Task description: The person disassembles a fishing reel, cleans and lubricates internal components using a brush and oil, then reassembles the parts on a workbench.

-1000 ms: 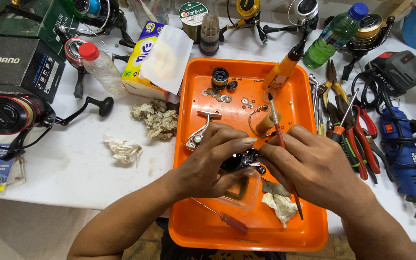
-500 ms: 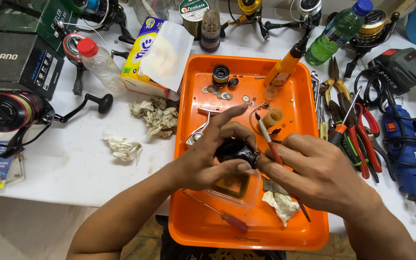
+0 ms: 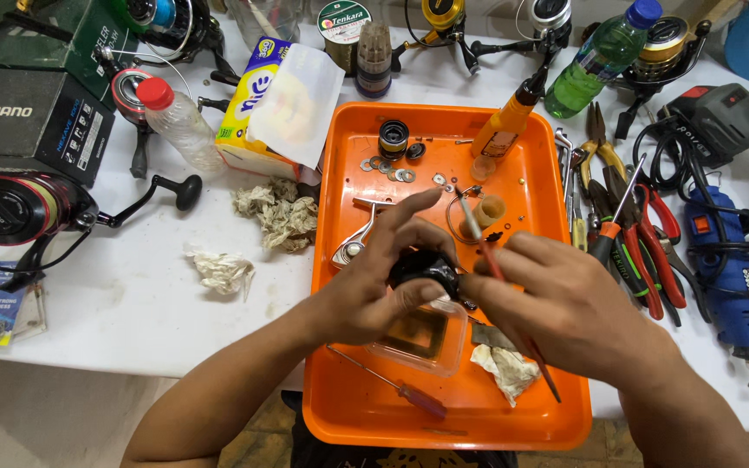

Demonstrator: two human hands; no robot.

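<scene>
My left hand [image 3: 374, 290] grips the small black metal reel body [image 3: 422, 267] above the orange plastic tray [image 3: 340, 260]. My right hand [image 3: 565, 303], holding the thin red-handled brush [image 3: 500, 277], has raised its tip clear of the part, pausing brushing.

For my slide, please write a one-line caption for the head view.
Left hand holds a small black reel part over an orange plastic tray; right hand applies a thin red-handled brush.
</scene>
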